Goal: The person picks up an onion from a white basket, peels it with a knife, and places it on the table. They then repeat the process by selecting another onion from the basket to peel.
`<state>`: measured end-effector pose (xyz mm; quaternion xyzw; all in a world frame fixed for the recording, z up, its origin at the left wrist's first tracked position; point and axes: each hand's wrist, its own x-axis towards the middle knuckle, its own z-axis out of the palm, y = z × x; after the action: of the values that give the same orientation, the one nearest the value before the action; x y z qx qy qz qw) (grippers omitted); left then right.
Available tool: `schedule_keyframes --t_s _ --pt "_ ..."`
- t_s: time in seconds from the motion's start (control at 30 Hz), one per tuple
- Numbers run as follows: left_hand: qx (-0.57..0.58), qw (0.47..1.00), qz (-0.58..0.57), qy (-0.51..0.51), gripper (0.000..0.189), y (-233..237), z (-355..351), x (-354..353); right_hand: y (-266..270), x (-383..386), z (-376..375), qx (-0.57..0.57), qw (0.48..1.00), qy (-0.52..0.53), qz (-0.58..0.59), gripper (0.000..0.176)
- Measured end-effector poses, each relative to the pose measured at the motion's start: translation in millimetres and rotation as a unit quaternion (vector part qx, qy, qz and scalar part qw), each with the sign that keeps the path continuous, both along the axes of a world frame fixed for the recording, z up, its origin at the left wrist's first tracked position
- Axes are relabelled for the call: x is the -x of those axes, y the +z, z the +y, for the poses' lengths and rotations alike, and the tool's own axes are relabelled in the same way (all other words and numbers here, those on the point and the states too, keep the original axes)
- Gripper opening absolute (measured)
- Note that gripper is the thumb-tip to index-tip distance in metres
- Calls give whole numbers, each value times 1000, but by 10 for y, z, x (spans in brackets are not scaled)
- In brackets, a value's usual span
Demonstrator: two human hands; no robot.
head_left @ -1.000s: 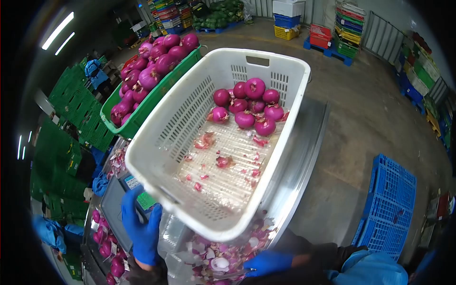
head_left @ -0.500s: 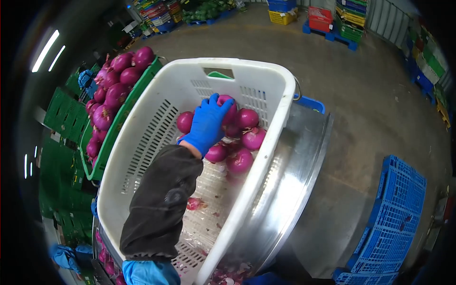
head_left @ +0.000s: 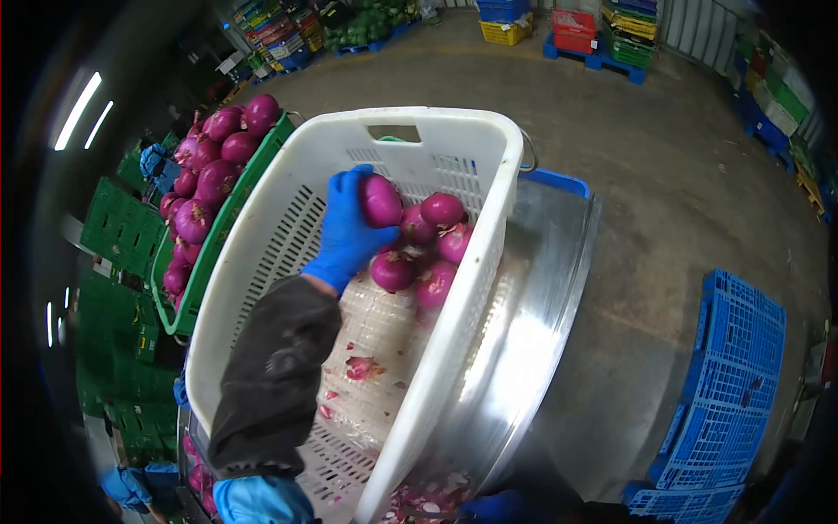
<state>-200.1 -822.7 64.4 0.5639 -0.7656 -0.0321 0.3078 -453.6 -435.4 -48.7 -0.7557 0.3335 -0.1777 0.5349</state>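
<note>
Inside the tall white basket [head_left: 349,162], my left hand [head_left: 342,234] in a blue glove is closed around a large red onion [head_left: 381,201]. Its thumb passes under the onion and the fingers lie along the far left side. Several more red onions [head_left: 394,272] are heaped beside it at the basket's far right. A reddish scrap of onion skin [head_left: 360,368] lies on the clear-plastic-lined basket floor. At the bottom edge, part of my blue-gloved right hand [head_left: 496,507] shows above onion peelings [head_left: 429,499]; its fingers cannot be made out.
A green crate [head_left: 229,203] piled with red onions stands against the basket's left side. On the right runs a shiny metal tray [head_left: 524,327]. Blue plastic pallets [head_left: 738,384] lie on the floor further right. A person's blue sleeve [head_left: 127,489] appears at lower left.
My left hand has shifted left and gripped an onion from the heap, drawing it toward the basket's left side. The camera view has shifted slightly.
</note>
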Motion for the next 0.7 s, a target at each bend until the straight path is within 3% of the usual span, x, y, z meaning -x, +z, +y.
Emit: schedule_keyframes --t_s 0.03,0.1,0.17,0.23,0.3,0.33,0.37,0.43,0.5,0.57,0.63,0.7 --pt "3 1000 -3 1 92 193 221 -52 4 -12 32 23 1000 2 -9 26" --pt "-61 958 273 -58 94 596 762 -185 51 -66 104 52 998 10 -22 26" --pt "7 976 214 -34 99 945 1394 -499 124 -144 205 80 995 51 14 24" --pt "12 962 273 -2 104 1255 2238 -671 247 -222 262 98 991 84 19 23" --pt "-10 923 383 32 110 1320 3086 -880 424 -299 343 -139 961 229 72 34" --pt "-29 889 453 65 113 1334 3518 -863 -73 -359 659 -21 980 196 -25 35" --pt "-60 842 530 81 113 1323 3900 -857 -106 -412 755 70 976 190 -83 36" --pt "-86 782 606 119 111 1006 4720 -1033 15 -503 842 103 978 136 -117 37" --pt "-107 715 672 158 107 741 5412 -969 439 -689 898 -44 991 53 -111 40" --pt "-152 650 725 169 102 569 5885 -791 754 -911 918 -72 985 15 -155 51" --pt "-173 546 798 189 100 388 6212 -623 1037 -1122 961 -150 971 35 -185 60" --pt "-186 526 812 173 95 224 6438 -493 1184 -1359 1007 -57 977 78 -190 67"
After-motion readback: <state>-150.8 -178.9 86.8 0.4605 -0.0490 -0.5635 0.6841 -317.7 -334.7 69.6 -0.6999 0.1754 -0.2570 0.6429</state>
